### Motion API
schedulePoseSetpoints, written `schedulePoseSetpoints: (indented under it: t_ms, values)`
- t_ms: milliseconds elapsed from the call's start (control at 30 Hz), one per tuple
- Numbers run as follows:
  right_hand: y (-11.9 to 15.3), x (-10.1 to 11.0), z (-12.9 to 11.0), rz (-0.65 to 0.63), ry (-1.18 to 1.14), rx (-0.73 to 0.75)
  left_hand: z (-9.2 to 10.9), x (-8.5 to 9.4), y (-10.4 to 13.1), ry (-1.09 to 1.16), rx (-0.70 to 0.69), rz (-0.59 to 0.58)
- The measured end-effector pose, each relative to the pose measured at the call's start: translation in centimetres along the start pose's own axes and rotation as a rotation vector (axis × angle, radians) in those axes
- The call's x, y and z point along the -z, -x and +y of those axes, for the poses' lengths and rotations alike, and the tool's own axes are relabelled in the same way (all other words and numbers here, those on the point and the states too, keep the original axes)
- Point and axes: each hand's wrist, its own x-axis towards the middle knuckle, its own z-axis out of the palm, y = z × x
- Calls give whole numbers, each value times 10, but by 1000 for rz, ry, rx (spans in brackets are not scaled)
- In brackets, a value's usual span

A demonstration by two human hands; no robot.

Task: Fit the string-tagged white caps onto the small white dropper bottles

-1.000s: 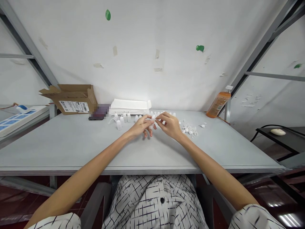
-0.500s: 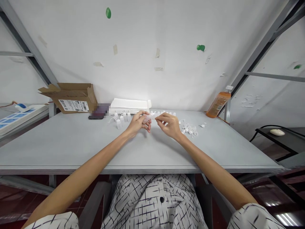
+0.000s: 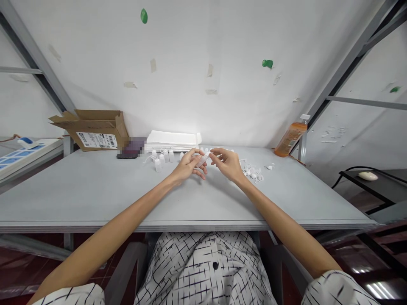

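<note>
My left hand point(image 3: 187, 166) is closed around a small translucent white bottle point(image 3: 202, 160), tilted with its top toward the upper right. At that top, the thumb and fingertips of my right hand point(image 3: 229, 164) pinch a small white cap point(image 3: 208, 155). The fingers partly hide the cap, so I cannot tell how far it is seated. To the left stand several similar small white bottles point(image 3: 162, 159), some with thin cords. Right of my right hand lies a loose pile of small white corded pieces point(image 3: 253, 173). More white bottle tops show behind my hands, partly hidden.
A stack of white trays or cartons point(image 3: 173, 139) lies against the wall. At the left are an open cardboard box point(image 3: 98, 131), a dark phone-like object point(image 3: 131, 149) and a power strip point(image 3: 28, 154). A bottle of orange drink point(image 3: 291, 137) leans at the right back.
The bottle has tilted more upright and moved slightly right with my left hand. My right fingertips have come together with its top, where before they were a little apart from it.
</note>
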Motion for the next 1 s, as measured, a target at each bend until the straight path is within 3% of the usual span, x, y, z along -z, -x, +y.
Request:
schedulePoseSetpoints:
  t_ms: [367,1000]
  values:
    - [-4,11,-7,-178,-418,-154,4,-2,4,-42,-13,-45]
    - [-3,16,-14,-313,-442,-181,16,0,9,-54,80,-215]
